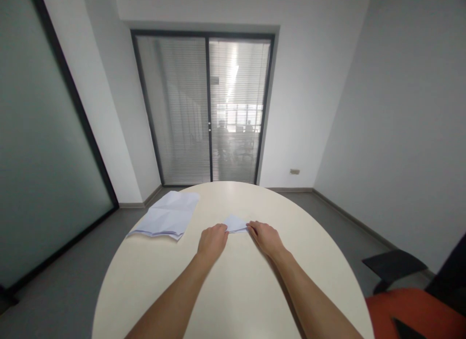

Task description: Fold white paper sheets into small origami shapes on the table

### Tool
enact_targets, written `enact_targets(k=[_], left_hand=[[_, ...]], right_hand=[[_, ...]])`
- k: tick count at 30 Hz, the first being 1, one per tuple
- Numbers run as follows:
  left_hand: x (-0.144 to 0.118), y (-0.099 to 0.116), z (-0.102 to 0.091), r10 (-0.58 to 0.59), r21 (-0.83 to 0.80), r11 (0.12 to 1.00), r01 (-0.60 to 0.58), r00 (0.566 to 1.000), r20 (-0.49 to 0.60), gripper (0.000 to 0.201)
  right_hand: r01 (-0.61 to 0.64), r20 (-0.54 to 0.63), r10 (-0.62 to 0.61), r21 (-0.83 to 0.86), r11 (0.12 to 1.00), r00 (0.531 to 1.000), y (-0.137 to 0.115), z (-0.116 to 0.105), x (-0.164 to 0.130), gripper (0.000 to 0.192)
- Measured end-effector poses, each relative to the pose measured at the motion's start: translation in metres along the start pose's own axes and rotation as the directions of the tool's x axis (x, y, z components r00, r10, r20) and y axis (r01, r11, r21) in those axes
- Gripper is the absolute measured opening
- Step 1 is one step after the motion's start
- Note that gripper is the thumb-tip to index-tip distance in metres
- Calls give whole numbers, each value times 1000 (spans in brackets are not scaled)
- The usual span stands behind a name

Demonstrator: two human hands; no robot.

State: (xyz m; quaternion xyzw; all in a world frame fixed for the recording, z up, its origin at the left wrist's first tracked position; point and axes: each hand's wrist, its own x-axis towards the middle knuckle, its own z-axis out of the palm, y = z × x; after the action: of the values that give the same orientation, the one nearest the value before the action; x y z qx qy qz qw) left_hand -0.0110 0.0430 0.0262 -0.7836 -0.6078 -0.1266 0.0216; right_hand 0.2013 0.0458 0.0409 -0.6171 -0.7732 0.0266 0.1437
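A small folded piece of white paper (pixel 236 224) lies flat on the round cream bench (pixel 233 290), near its middle and a little toward the far side from the person. Its visible shape is a low wedge, with a point at the far edge and its long axis running left to right, across the line of the forearms.

Both hands meet it at its near edge. The left hand (pixel 212 241) is curled, knuckles up, its fingertips pressing on or pinching the paper's left near corner. The right hand (pixel 265 236) is likewise curled, its fingertips on the right near corner. Whether each hand pinches the sheet or only presses it against the bench cannot be told, since the fingertips are hidden under the knuckles. The paper lies just beyond the two hands and between them, about equally close to each; neither hand is clearly nearer.

Well apart to the left, near the bench's far left rim, rests a loose stack of creased white sheets (pixel 168 216), one corner slightly over the edge.

Beyond the bench stands a glass door with blinds (pixel 207 108), and at lower right an orange chair seat (pixel 415 312) with a dark armrest (pixel 393 264).
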Motion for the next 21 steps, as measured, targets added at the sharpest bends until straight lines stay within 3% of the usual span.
enact_targets(k=[21], left_hand=[[1,2,-2,-9,9,1000,9,1000,-12,30]], right_hand=[[1,3,-1,14,1000,1000,0,1,0,39]])
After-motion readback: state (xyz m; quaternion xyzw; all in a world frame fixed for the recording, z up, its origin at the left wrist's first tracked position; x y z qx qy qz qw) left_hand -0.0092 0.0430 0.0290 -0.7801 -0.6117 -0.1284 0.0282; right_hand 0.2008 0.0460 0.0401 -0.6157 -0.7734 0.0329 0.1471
